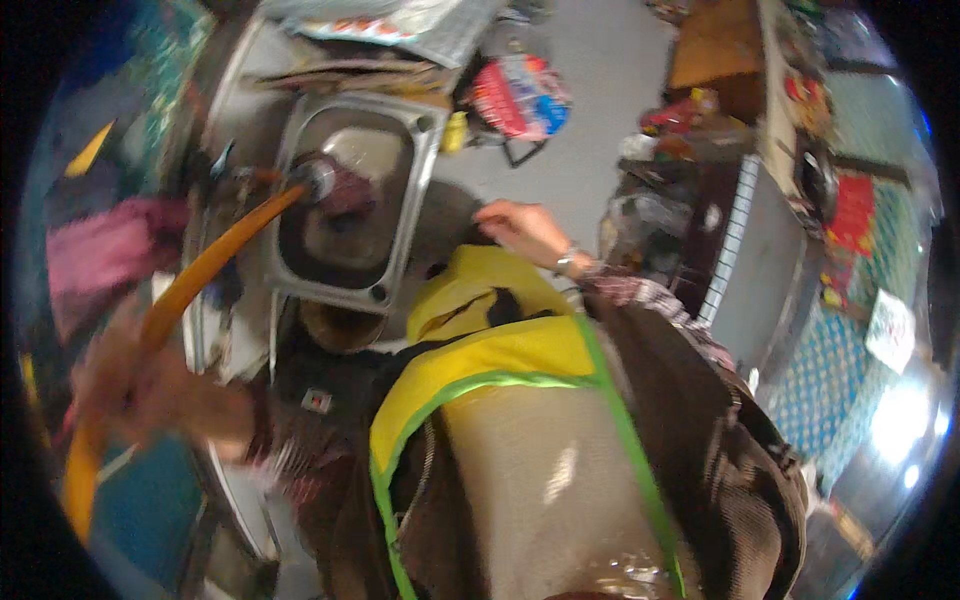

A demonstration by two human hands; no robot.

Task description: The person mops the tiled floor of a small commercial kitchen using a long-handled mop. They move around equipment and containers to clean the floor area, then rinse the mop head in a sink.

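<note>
My left hand (142, 375), blurred, is wrapped around an orange hose (225, 244) at the left. The hose runs up over the near-left rim of a stainless steel sink (409, 202), where its end meets a round grey fitting (321, 178). Inside the basin lies a dark reddish item (351, 187), too blurred to name. My right hand (525, 229), with a metal band at the wrist, hovers in front of my yellow apron (487, 352) with green edging. Its fingers are loosely curled, and no held object shows.
Flattened cardboard (360, 79) and a plastic bag (390, 30) lie beyond the sink. A round red, white and blue item (521, 97) stands on the grey floor (600, 82). At the right is a cluttered dark cabinet (697, 225) with a cardboard box (716, 45) behind.
</note>
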